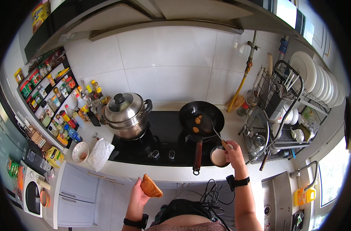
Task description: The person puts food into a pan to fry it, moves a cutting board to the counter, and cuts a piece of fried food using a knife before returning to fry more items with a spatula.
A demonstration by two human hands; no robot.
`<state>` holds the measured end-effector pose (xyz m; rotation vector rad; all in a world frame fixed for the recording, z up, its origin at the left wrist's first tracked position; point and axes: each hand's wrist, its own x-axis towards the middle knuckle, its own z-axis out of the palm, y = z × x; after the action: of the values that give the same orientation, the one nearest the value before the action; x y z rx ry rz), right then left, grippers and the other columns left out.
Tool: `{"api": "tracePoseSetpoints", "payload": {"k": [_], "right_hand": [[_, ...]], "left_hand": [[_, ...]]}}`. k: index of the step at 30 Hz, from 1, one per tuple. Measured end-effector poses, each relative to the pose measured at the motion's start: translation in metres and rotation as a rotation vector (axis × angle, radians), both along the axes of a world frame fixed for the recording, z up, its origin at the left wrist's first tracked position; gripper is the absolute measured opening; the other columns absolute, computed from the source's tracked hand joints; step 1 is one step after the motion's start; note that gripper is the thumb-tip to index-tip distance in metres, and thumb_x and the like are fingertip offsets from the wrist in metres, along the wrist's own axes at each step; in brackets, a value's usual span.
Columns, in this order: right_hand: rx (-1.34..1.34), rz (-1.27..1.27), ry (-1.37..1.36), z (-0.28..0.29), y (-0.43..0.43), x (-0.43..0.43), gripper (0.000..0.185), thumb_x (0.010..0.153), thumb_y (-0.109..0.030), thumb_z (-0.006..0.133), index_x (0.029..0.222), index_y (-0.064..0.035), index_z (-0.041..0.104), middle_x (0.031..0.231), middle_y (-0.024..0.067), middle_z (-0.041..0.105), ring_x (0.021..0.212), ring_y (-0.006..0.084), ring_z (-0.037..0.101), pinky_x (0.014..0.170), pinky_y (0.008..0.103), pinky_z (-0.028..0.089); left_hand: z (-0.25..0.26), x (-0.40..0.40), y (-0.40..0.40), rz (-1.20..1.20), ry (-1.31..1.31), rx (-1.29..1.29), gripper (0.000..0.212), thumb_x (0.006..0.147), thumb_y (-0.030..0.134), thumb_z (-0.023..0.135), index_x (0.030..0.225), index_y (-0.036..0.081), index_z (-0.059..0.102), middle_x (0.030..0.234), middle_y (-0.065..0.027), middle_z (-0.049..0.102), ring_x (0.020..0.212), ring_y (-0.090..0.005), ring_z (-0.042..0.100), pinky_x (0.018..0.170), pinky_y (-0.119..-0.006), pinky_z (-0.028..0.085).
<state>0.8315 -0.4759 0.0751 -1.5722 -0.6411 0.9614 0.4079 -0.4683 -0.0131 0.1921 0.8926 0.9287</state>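
Observation:
In my left hand [137,191] is a browned, half-round piece of bread [150,187], held in front of the counter edge. My right hand [235,154] grips the wooden handle of a metal spatula [216,131], which reaches into a black frying pan [187,114]. Several small browned pieces of food [197,120] lie in the pan. The pan rests on the right burner, its reddish-brown handle [198,154] pointing toward me. Just below my right hand, partly covered by it, stands a dark-rimmed bowl [213,162] with a pale interior; its contents are unclear.
A lidded steel pot [126,118] occupies the left burner of the black cooktop [163,130]. White paper [101,154] and a bowl [80,145] lie left. Seasoning shelves [52,95] stand beyond. At right are a dish rack [289,127], a leaning glass lid [255,131] and the sink [275,196].

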Motion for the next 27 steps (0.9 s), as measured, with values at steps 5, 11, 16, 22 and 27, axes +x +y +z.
{"api": "tracePoseSetpoints", "payload": {"k": [5,11,16,22,27], "right_hand": [[-0.018,0.029,-0.011,-0.008,0.004,0.002,0.033,0.095,-0.013,0.049,0.126,-0.0010,0.051,0.071,0.0066,0.054,0.045,0.0081,0.039,0.039,0.0223,0.029],[0.016,0.041,0.316,-0.002,-0.005,0.003,0.034,0.095,-0.011,0.050,0.126,-0.0008,0.047,0.073,0.0092,0.052,0.045,0.0050,0.036,0.038,0.0190,0.024],[0.057,0.074,0.407,0.003,-0.011,0.005,0.034,0.095,-0.011,0.049,0.127,-0.0003,0.045,0.074,0.0098,0.052,0.046,0.0046,0.034,0.038,0.0187,0.024],[0.070,0.115,0.379,0.015,-0.019,-0.003,0.034,0.097,-0.013,0.047,0.129,-0.0004,0.045,0.076,0.0098,0.052,0.047,0.0049,0.035,0.039,0.0183,0.026],[0.068,0.101,0.325,0.014,-0.019,-0.010,0.035,0.097,-0.014,0.047,0.129,-0.0015,0.045,0.076,0.0091,0.052,0.048,0.0051,0.036,0.039,0.0186,0.027]], "left_hand": [[0.004,0.000,-0.002,-0.004,0.010,-0.010,0.047,0.101,0.046,0.037,0.124,0.008,0.050,0.123,-0.0098,0.055,0.116,-0.0270,0.052,0.100,-0.053,0.039],[-0.002,-0.007,-0.003,0.016,-0.001,-0.003,0.046,0.101,0.046,0.037,0.121,0.008,0.051,0.120,-0.0101,0.056,0.113,-0.0268,0.054,0.099,-0.051,0.041],[0.002,-0.005,-0.003,0.020,0.009,-0.008,0.046,0.101,0.046,0.037,0.121,0.007,0.051,0.120,-0.0102,0.056,0.114,-0.0264,0.054,0.099,-0.051,0.041],[0.007,-0.002,-0.004,0.016,0.018,-0.005,0.046,0.101,0.045,0.037,0.122,0.007,0.051,0.121,-0.0101,0.055,0.114,-0.0259,0.054,0.099,-0.050,0.041],[0.003,-0.004,-0.003,0.003,0.014,-0.015,0.046,0.101,0.045,0.036,0.122,0.007,0.051,0.120,-0.0097,0.056,0.113,-0.0258,0.055,0.098,-0.049,0.041]]}}
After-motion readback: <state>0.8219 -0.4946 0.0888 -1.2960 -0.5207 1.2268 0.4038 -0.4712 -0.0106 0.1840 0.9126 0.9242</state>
